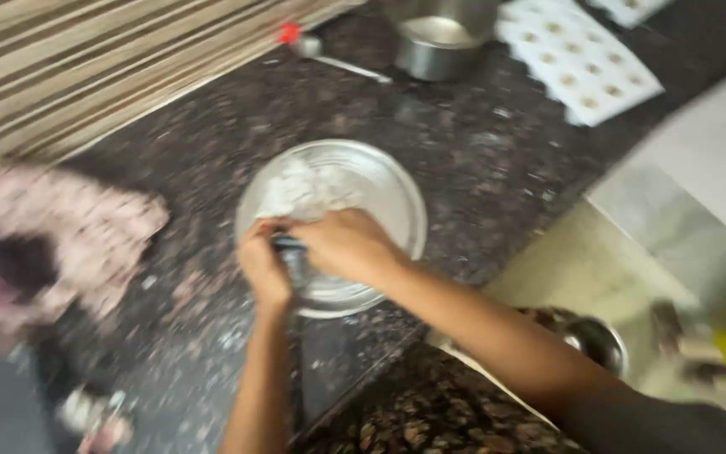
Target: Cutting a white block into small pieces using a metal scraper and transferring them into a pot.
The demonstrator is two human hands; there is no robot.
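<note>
2 hands [264, 267] [348, 245] over 1 steel plate [392, 202]

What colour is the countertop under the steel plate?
Dark speckled granite countertop, black-brown with lighter flecks, under the steel plate; the head view shows it best.

This is a home kitchen. The dark speckled granite tabletop [481, 160] carries cookware: a round shallow steel plate [384, 189] with pale dough on it, a steel pot [439, 42] toward the back, and a white moulded tray with rows of small round hollows [577, 59]. A crumpled pink patterned cloth [69, 240] lies to the left, beside a striped brown and cream wall [86, 67]. Pale stone flooring [674, 227] shows beyond the edge.
</note>
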